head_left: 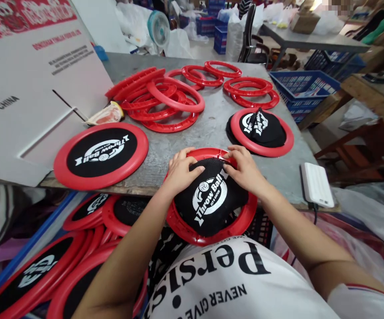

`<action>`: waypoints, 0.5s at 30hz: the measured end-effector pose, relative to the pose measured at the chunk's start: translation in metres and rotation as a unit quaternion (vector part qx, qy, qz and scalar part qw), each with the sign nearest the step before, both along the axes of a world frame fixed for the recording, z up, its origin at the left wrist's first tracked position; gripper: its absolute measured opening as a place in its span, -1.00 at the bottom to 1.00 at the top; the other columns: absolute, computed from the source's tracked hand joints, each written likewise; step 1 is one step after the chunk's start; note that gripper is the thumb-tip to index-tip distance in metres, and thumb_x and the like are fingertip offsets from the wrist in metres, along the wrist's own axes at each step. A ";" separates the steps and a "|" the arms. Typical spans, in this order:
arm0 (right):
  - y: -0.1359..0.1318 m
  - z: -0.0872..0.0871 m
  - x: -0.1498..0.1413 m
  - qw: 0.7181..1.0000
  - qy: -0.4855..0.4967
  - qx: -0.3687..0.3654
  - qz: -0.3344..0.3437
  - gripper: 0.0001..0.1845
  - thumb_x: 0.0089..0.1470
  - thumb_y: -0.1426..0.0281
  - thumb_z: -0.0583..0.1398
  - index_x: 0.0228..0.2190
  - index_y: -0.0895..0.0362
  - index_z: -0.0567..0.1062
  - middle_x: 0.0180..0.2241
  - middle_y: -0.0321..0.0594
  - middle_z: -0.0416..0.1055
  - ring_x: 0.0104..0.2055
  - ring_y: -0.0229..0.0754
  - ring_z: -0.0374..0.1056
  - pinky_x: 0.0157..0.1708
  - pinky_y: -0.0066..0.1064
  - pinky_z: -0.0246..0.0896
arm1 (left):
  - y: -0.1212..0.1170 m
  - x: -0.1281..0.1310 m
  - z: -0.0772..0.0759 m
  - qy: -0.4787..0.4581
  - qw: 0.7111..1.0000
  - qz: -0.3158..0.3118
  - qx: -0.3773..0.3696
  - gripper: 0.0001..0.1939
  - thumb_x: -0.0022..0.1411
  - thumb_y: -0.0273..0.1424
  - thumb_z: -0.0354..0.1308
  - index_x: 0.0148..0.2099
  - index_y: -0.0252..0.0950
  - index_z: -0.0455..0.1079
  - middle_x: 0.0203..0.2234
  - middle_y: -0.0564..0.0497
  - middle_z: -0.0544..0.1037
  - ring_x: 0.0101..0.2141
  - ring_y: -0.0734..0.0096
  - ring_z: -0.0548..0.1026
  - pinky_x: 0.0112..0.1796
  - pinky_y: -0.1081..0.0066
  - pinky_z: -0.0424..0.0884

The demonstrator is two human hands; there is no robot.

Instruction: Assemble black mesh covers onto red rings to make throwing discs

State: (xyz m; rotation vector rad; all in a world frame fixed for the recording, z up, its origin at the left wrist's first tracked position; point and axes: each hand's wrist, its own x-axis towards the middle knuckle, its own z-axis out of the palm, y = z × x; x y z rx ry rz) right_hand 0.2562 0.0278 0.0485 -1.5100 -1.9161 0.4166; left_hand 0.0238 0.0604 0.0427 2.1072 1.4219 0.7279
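Note:
A red plastic ring [192, 235] lies at the near table edge, partly against my body. A black mesh fabric disc [212, 199] printed "Throw Ball" lies loosely over it. My left hand [180, 170] presses and pinches the fabric's far left edge against the ring. My right hand [245, 168] grips the fabric's far right edge at the ring's rim. Both hands have their fingers curled on the fabric.
A finished red-and-black disc [100, 155] lies to the left, another ring with loose black fabric [261, 128] to the right. Several empty red rings [168, 99] are piled at the back. A white box [316, 184] sits at the right edge. Finished discs [39, 270] are stacked below left. A cardboard box [22, 79] stands at the left.

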 end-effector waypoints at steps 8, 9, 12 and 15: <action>0.055 0.014 -0.019 0.992 -0.031 -0.056 0.106 -0.94 0.08 0.46 0.22 -0.35 0.12 0.52 -0.08 -0.13 0.48 -0.02 -0.07 0.40 0.08 -0.18 0.24 | 0.004 0.014 0.002 -0.050 0.997 0.062 -0.002 -0.89 0.19 -0.41 0.26 -0.38 -0.21 0.41 0.16 -0.05 0.48 0.17 0.03 0.38 0.21 -0.12 0.16; 0.058 0.014 -0.019 0.991 -0.027 -0.074 0.113 -0.95 0.07 0.46 0.22 -0.38 0.12 0.52 -0.12 -0.16 0.50 -0.09 -0.11 0.41 0.04 -0.22 0.25 | 0.003 0.016 0.002 -0.056 0.996 0.069 0.003 -0.89 0.19 -0.42 0.26 -0.38 -0.21 0.40 0.15 -0.04 0.49 0.16 0.04 0.39 0.21 -0.11 0.16; 0.062 0.013 -0.020 0.990 -0.008 -0.091 0.106 -0.96 0.07 0.45 0.24 -0.40 0.12 0.53 -0.17 -0.20 0.51 -0.17 -0.17 0.41 -0.04 -0.30 0.24 | 0.001 0.020 0.000 -0.081 0.992 0.090 0.027 -0.88 0.22 -0.44 0.23 -0.38 -0.21 0.38 0.09 -0.01 0.55 0.11 0.10 0.44 0.19 -0.07 0.18; 0.060 0.014 -0.023 0.991 -0.007 -0.103 0.088 -0.96 0.06 0.41 0.27 -0.38 0.12 0.54 -0.16 -0.21 0.52 -0.18 -0.17 0.42 -0.08 -0.31 0.23 | 0.000 0.023 -0.003 -0.088 0.989 0.110 0.046 -0.86 0.22 -0.45 0.22 -0.39 -0.21 0.35 0.05 0.00 0.58 0.09 0.10 0.46 0.17 -0.06 0.19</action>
